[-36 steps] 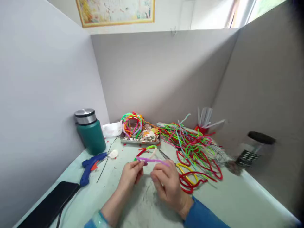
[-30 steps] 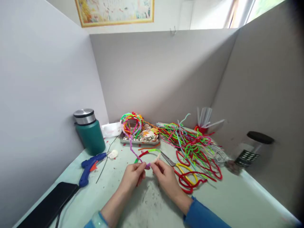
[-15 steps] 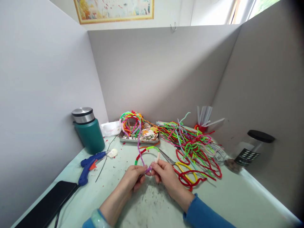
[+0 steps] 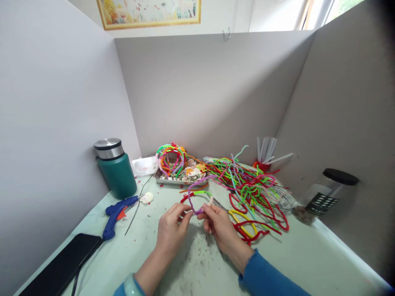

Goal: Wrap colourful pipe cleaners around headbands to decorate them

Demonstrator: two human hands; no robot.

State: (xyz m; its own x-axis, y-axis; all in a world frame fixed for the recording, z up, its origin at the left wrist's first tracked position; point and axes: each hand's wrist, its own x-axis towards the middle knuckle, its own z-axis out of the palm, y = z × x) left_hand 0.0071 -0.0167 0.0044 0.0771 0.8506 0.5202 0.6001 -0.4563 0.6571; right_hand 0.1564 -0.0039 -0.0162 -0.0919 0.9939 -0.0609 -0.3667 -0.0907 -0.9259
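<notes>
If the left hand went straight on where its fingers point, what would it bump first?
Most likely the purple fuzzy stick, right in front of the left hand; they may already be touching. The right hand seems to come next, though depth is hard to judge.

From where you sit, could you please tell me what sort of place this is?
Probably a partitioned craft desk: there is a heap of fuzzy coloured stems, a pair of scissors and a blue glue gun.
</notes>
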